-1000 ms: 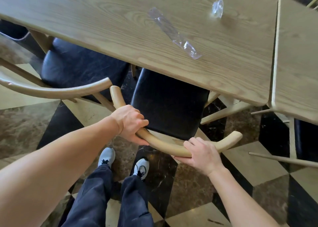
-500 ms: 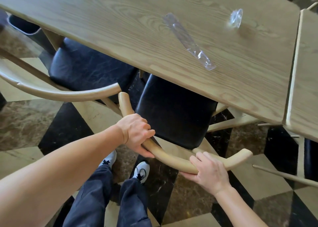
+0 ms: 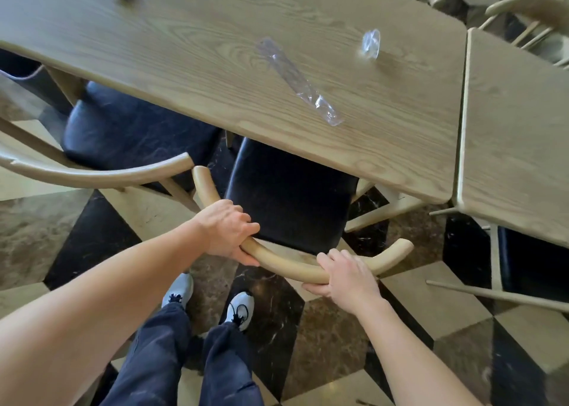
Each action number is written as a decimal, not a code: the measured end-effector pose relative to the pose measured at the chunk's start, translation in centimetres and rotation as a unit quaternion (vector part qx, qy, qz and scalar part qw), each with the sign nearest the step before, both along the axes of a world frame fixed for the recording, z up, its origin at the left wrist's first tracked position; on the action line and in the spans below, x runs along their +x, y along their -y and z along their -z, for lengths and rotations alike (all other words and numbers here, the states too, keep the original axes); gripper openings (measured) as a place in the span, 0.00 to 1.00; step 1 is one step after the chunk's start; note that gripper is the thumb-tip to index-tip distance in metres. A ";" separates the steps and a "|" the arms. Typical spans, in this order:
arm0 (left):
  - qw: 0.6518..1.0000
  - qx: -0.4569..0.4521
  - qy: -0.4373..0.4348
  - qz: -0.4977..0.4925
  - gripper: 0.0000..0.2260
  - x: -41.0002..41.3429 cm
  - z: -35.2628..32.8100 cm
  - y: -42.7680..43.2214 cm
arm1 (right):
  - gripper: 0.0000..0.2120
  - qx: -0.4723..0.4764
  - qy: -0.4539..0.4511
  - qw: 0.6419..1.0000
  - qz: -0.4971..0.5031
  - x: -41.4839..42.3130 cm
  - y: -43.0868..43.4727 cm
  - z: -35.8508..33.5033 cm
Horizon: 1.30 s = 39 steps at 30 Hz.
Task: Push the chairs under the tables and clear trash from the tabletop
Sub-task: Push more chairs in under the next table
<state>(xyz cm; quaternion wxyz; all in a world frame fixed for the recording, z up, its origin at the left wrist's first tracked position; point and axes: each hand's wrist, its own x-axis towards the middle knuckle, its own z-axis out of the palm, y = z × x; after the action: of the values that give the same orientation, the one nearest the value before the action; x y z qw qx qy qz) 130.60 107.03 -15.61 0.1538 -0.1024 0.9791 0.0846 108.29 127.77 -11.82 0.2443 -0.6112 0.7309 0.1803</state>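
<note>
Here, left hand [image 3: 226, 227]: closed around the curved backrest rail [image 3: 286, 268] | right hand [image 3: 346, 274]: wrapped over the same rail, further right | chair seat [image 3: 289, 196]: partly tucked beneath the worktop [image 3: 200, 51] | clear wrapper [image 3: 300, 82] and crumpled plastic [image 3: 371, 43]: left on the worktop, well apart from the hands.

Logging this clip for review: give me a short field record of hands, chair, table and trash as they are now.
left hand: gripping the curved backrest
right hand: gripping same backrest
chair seat: partly under the table
trash on table: long clear wrapper; small crumpled plastic
neighbouring chair: left, seat partly under table
</note>
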 end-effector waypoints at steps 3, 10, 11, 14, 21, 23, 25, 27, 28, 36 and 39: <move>0.997 -0.022 0.063 -0.045 0.37 0.1 -1.5 -1.2 | 0.27 0.039 -0.001 0.997 0.064 1.2 0.3 -1.2; 0.968 0.060 0.135 -0.202 0.18 0.7 -8.7 -4.4 | 0.16 0.105 0.023 0.986 0.131 4.7 1.9 -6.2; 0.961 0.082 0.149 -0.220 0.16 0.6 -10.1 -4.5 | 0.14 0.106 0.043 0.983 0.143 5.0 2.2 -7.2; 0.950 0.084 0.168 -0.249 0.12 0.3 -13.8 -4.6 | 0.11 0.088 0.072 0.980 0.165 5.3 3.2 -10.7; 0.950 0.024 0.111 -0.290 0.10 2.6 -19.8 -2.3 | 0.07 -0.020 0.068 0.982 0.173 5.6 7.3 -17.3; 0.949 0.019 0.102 -0.298 0.09 3.8 -21.4 -1.2 | 0.07 -0.050 0.054 0.983 0.170 6.3 8.6 -18.6; 0.946 0.018 0.082 -0.312 0.09 5.1 -22.9 0.0 | 0.08 -0.079 0.042 0.980 0.176 7.3 9.8 -19.7; 0.944 0.006 0.065 -0.322 0.09 6.7 -24.3 1.2 | 0.09 -0.103 0.037 0.977 0.181 8.5 11.1 -20.8; 0.945 -0.004 0.058 -0.323 0.09 7.6 -25.0 1.8 | 0.09 -0.110 0.036 0.977 0.181 9.2 11.7 -21.3; 0.938 -0.036 0.009 -0.343 0.07 15.0 -28.6 6.8 | 0.07 -0.124 0.021 0.979 0.163 16.2 17.0 -24.7; 0.935 -0.050 0.001 -0.351 0.07 17.7 -29.1 8.2 | 0.08 -0.135 0.024 0.979 0.152 19.2 19.2 -25.3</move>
<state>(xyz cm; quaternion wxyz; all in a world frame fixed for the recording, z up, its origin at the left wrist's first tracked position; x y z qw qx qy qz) 148.30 98.80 13.45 0.1104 -0.4470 0.8837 0.0843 127.53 108.55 13.43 0.2016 -0.5240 0.8271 0.0264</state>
